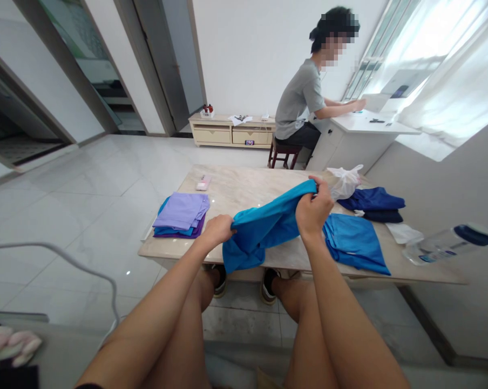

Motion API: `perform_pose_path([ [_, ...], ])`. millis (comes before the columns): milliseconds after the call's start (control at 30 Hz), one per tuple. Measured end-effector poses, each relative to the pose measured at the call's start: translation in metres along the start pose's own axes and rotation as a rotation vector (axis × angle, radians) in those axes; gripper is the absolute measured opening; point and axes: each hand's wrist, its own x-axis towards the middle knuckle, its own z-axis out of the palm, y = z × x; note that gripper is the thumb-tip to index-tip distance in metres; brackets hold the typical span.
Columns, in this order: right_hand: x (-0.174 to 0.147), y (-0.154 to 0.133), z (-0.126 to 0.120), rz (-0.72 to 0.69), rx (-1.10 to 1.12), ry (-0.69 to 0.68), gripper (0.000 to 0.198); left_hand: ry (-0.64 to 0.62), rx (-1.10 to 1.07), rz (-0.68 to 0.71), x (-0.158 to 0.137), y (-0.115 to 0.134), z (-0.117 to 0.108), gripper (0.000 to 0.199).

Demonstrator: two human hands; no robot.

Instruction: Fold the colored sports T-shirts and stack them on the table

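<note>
Left hand [218, 229] and right hand [313, 209] – some fingers hidden by the blue cloth [270, 224]; its full outline lost in folds. Both forearms [153, 310] run off the bottom edge. Pink-and-white plush item [11, 346] cut by the left edge, can't tell what. White plastic bag [343, 183] – contents unclear. Print on pink packet [203, 183] and clear bottle [436, 249] label too small to read. Curtain [458, 70] cropped top right.

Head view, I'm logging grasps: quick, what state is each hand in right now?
Left hand: closed, holding the left end of the blue cloth.
Right hand: closed, holding the same cloth by its upper right end.
</note>
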Motion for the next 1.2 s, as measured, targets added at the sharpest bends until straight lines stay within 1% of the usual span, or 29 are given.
perform_pose_path([
  [67,0.006,0.007,-0.003,0.039,0.033,0.078,0.049,-0.084,-0.039,0.009,0.004,-0.011,0.002,0.013],
  [100,0.009,0.011,-0.005,0.053,0.047,0.123,0.048,-0.102,-0.09,0.029,0.007,-0.015,0.002,0.013],
  [133,0.012,0.013,-0.007,0.06,0.06,0.176,0.048,-0.078,-0.166,0.048,0.01,-0.02,0.0,0.014],
  [167,0.015,0.016,-0.01,0.06,0.072,0.235,0.048,0.003,-0.267,0.064,0.013,-0.023,-0.003,0.014],
  [200,0.018,0.019,-0.012,0.058,0.081,0.297,0.048,0.148,-0.389,0.076,0.016,-0.027,-0.008,0.016],
  [267,0.023,0.023,-0.017,0.056,0.089,0.398,0.048,0.567,-0.638,0.083,0.02,-0.032,-0.02,0.024],
  [300,0.025,0.025,-0.019,0.054,0.087,0.423,0.047,0.776,-0.733,0.081,0.021,-0.034,-0.025,0.028],
  [333,0.026,0.026,-0.021,0.05,0.083,0.428,0.045,0.947,-0.799,0.073,0.021,-0.036,-0.03,0.029],
  [367,0.027,0.026,-0.022,0.042,0.078,0.419,0.042,1.066,-0.838,0.062,0.021,-0.038,-0.034,0.028],
  [400,0.027,0.026,-0.022,0.033,0.075,0.402,0.038,1.136,-0.859,0.045,0.02,-0.041,-0.036,0.026],
  [433,0.027,0.025,-0.023,0.026,0.075,0.383,0.035,1.171,-0.87,0.022,0.019,-0.043,-0.037,0.023],
  [500,0.025,0.022,-0.022,0.033,0.073,0.357,0.034,1.207,-0.885,-0.039,0.017,-0.047,-0.036,0.02],
  [633,0.025,0.014,-0.022,0.074,0.048,0.314,0.042,1.261,-0.9,-0.128,0.015,-0.056,-0.034,0.013],
  [733,0.027,0.014,-0.024,0.091,0.027,0.289,0.048,1.271,-0.876,-0.155,0.014,-0.064,-0.036,0.01],
  [800,0.027,0.015,-0.024,0.108,0.01,0.253,0.051,1.236,-0.816,-0.189,0.012,-0.068,-0.037,0.011],
  [833,0.025,0.015,-0.024,0.118,0.001,0.213,0.052,1.188,-0.755,-0.2,0.011,-0.068,-0.036,0.013],
  [900,0.02,0.015,-0.02,0.133,-0.016,0.077,0.052,1.031,-0.601,-0.171,0.007,-0.061,-0.033,0.029],
  [933,0.016,0.014,-0.016,0.136,-0.019,-0.012,0.05,0.931,-0.536,-0.112,0.004,-0.053,-0.029,0.039],
  [1000,0.007,0.009,-0.006,0.132,-0.01,-0.196,0.044,0.729,-0.486,0.085,-0.001,-0.03,-0.02,0.055],
  [1067,-0.003,0.002,0.006,0.119,0.028,-0.353,0.038,0.557,-0.528,0.291,-0.007,0.002,-0.009,0.06],
  [1100,-0.008,-0.002,0.011,0.113,0.058,-0.415,0.036,0.481,-0.557,0.357,-0.01,0.019,-0.003,0.063],
  [1133,-0.012,-0.006,0.016,0.109,0.093,-0.469,0.035,0.417,-0.581,0.386,-0.012,0.034,0.002,0.065],
  [1167,-0.015,-0.01,0.021,0.111,0.131,-0.516,0.036,0.369,-0.594,0.381,-0.013,0.048,0.006,0.067],
  [1200,-0.017,-0.013,0.025,0.124,0.174,-0.56,0.038,0.341,-0.599,0.354,-0.013,0.059,0.008,0.064],
])
